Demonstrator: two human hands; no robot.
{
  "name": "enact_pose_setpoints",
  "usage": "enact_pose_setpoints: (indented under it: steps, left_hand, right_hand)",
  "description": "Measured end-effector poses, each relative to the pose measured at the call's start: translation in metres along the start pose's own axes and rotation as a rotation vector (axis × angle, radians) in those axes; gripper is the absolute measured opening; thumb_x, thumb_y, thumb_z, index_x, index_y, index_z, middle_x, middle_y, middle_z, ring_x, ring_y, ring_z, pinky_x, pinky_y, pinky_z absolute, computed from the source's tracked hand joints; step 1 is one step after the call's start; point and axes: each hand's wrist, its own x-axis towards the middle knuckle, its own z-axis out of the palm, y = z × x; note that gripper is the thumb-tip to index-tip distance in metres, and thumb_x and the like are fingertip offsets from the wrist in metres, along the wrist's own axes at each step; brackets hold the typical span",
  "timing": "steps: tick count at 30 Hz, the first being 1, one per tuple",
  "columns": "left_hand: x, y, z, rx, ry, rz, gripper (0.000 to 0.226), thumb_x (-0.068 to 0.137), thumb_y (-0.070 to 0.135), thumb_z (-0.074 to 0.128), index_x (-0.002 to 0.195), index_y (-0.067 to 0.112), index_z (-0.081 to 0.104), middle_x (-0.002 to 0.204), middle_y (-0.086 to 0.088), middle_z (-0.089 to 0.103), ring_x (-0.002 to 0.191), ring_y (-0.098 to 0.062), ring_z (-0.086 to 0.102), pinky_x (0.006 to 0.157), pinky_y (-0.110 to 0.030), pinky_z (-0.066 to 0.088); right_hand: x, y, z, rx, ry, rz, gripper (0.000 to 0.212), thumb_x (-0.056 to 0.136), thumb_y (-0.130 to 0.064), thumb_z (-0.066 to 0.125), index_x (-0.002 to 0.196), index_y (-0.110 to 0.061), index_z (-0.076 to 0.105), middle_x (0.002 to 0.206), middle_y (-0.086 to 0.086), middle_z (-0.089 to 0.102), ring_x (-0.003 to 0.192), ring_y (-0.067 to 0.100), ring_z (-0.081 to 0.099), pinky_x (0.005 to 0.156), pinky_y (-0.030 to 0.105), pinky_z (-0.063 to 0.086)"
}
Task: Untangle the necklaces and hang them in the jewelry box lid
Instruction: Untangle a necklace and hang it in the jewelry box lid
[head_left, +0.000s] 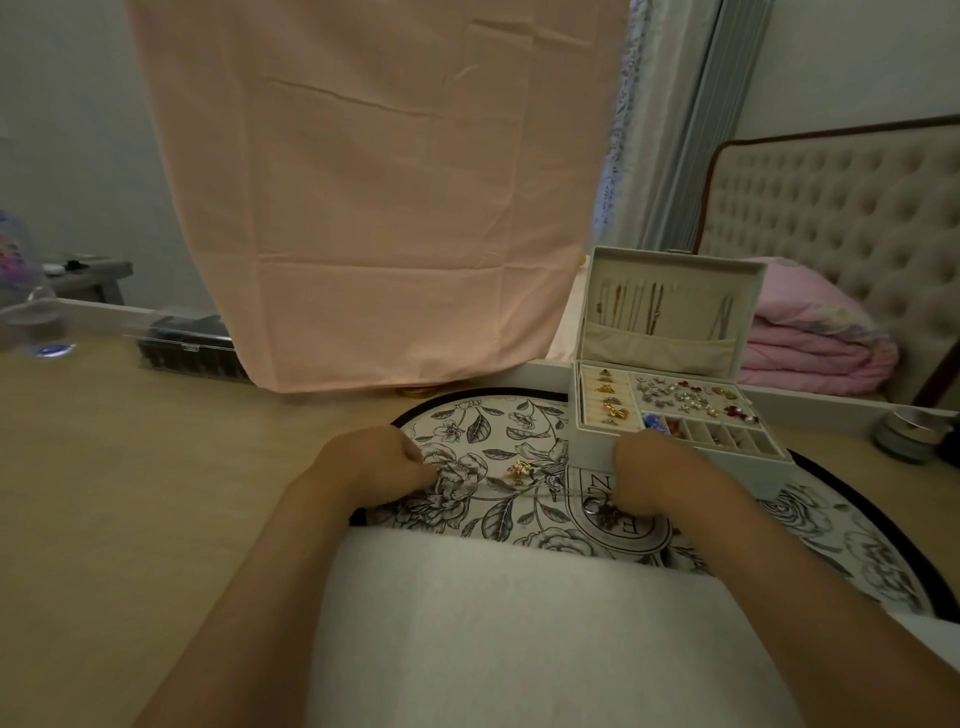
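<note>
A thin silver necklace chain (519, 487) stretches across the floral round mat (483, 421) between my two hands. My left hand (374, 462) pinches its left end. My right hand (649, 473) holds its right end, fingers curled, with a small ring-like pendant (592, 506) below it. A small gold charm (521, 469) lies on the mat near the chain. The white jewelry box (670, 395) stands open behind my right hand. Several necklaces hang in its lid (675, 306). Its tray holds rings and earrings.
A pink cloth (374, 197) hangs in front. A clear plastic case (192, 348) sits at its left foot. A white cloth (519, 623) covers the near table. A small jar (904, 434) stands at right, a bed with a pink blanket (810, 338) beyond.
</note>
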Motion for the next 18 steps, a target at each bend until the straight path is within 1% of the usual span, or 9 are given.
enact_pose_setpoints:
  steps: [1, 3, 5, 7, 9, 11, 14, 16, 18]
  left_hand:
    - [0.001, 0.000, -0.001, 0.028, -0.052, -0.001, 0.028, 0.084, 0.045, 0.063, 0.065, 0.025, 0.067, 0.065, 0.010, 0.061, 0.069, -0.009, 0.057, 0.067, -0.025, 0.045]
    - [0.002, 0.001, -0.001, 0.053, -0.080, 0.050, 0.022, 0.078, 0.043, 0.070, 0.064, 0.027, 0.065, 0.064, 0.014, 0.061, 0.067, -0.006, 0.057, 0.067, -0.025, 0.049]
    - [0.003, 0.008, 0.000, 0.074, 0.005, 0.139, 0.012, 0.077, 0.043, 0.074, 0.078, 0.035, 0.066, 0.079, 0.020, 0.064, 0.077, -0.001, 0.058, 0.071, -0.025, 0.050]
    - [0.005, 0.017, 0.006, 0.044, 0.101, 0.226, 0.019, 0.081, 0.041, 0.076, 0.097, 0.043, 0.066, 0.091, 0.023, 0.059, 0.086, 0.001, 0.055, 0.072, -0.024, 0.045]
    - [0.009, 0.022, 0.016, -0.022, 0.118, 0.299, 0.020, 0.084, 0.036, 0.075, 0.103, 0.039, 0.072, 0.091, 0.024, 0.055, 0.088, 0.001, 0.053, 0.071, -0.020, 0.041]
    - [0.012, 0.024, 0.023, -0.077, 0.102, 0.346, 0.011, 0.086, 0.028, 0.075, 0.097, 0.031, 0.077, 0.087, 0.022, 0.055, 0.087, -0.001, 0.055, 0.071, -0.015, 0.040]
    - [0.014, 0.023, 0.028, -0.118, 0.117, 0.334, 0.008, 0.094, 0.022, 0.065, 0.090, 0.022, 0.072, 0.089, 0.014, 0.061, 0.087, -0.008, 0.059, 0.077, -0.021, 0.048]
    - [0.013, 0.023, 0.030, -0.223, 0.143, 0.266, 0.014, 0.100, 0.021, 0.052, 0.092, 0.022, 0.064, 0.091, 0.008, 0.064, 0.085, -0.012, 0.061, 0.080, -0.030, 0.053]
    - [0.014, 0.021, 0.033, -0.342, 0.177, 0.216, 0.019, 0.104, 0.020, 0.042, 0.090, 0.025, 0.054, 0.088, 0.005, 0.065, 0.082, -0.016, 0.062, 0.078, -0.034, 0.052]
  right_hand:
    - [-0.001, 0.000, -0.002, -0.020, 0.008, 0.007, 0.030, 0.092, -0.013, 0.056, 0.122, -0.009, 0.061, 0.092, 0.001, 0.051, 0.087, 0.019, 0.055, 0.085, 0.031, 0.057]
    - [-0.001, -0.004, -0.005, -0.024, 0.064, -0.005, 0.029, 0.091, -0.008, 0.056, 0.119, -0.010, 0.062, 0.086, -0.002, 0.048, 0.085, 0.019, 0.054, 0.083, 0.033, 0.057]
    - [-0.002, -0.014, -0.004, 0.047, 0.138, -0.067, 0.025, 0.090, -0.009, 0.058, 0.112, -0.013, 0.067, 0.085, -0.003, 0.054, 0.085, 0.018, 0.058, 0.080, 0.031, 0.056]
    - [-0.003, -0.026, 0.001, 0.224, 0.148, -0.180, 0.025, 0.090, -0.018, 0.060, 0.111, -0.023, 0.073, 0.100, -0.005, 0.066, 0.091, 0.014, 0.063, 0.086, 0.032, 0.057]
    - [-0.003, -0.036, 0.007, 0.333, 0.104, -0.306, 0.022, 0.089, -0.028, 0.065, 0.108, -0.027, 0.076, 0.105, -0.011, 0.070, 0.093, 0.008, 0.064, 0.089, 0.031, 0.057]
    - [-0.001, -0.038, 0.012, 0.362, 0.113, -0.368, 0.016, 0.087, -0.034, 0.072, 0.101, -0.027, 0.077, 0.099, -0.013, 0.071, 0.088, 0.004, 0.064, 0.084, 0.024, 0.054]
    - [0.004, -0.036, 0.019, 0.465, 0.146, -0.402, 0.008, 0.088, -0.034, 0.075, 0.087, -0.026, 0.076, 0.087, -0.012, 0.069, 0.081, 0.002, 0.062, 0.073, 0.016, 0.048]
    - [0.006, -0.036, 0.024, 0.494, 0.146, -0.408, 0.009, 0.093, -0.031, 0.070, 0.088, -0.025, 0.073, 0.087, -0.010, 0.067, 0.080, 0.003, 0.061, 0.071, 0.017, 0.047]
    - [0.008, -0.034, 0.028, 0.545, 0.160, -0.390, 0.010, 0.099, -0.029, 0.061, 0.092, -0.024, 0.067, 0.091, -0.008, 0.065, 0.083, 0.006, 0.061, 0.073, 0.020, 0.049]
